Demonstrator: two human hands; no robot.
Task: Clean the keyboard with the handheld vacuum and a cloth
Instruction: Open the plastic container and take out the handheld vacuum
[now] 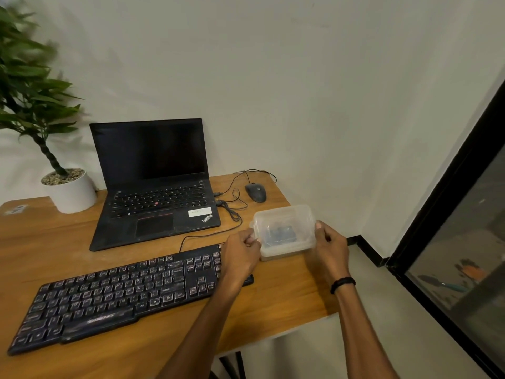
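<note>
Keyboard (pixel 131 294) lies long-axis left-right, left of the lidded box (pixel 284 231) that left hand (pixel 241 255) and right hand (pixel 330 247) clasp on the tabletop (pixel 287 296).

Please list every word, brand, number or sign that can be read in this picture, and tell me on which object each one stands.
"ThinkPad": on the palm rest of the laptop, at its right corner.
White sticker on the laptop: print too small to read.
Logo on the mouse: too small to read.
Wording on the front edge of the keyboard: blurred, unreadable.
Key legends on both keyboards: too blurred to read.
</note>
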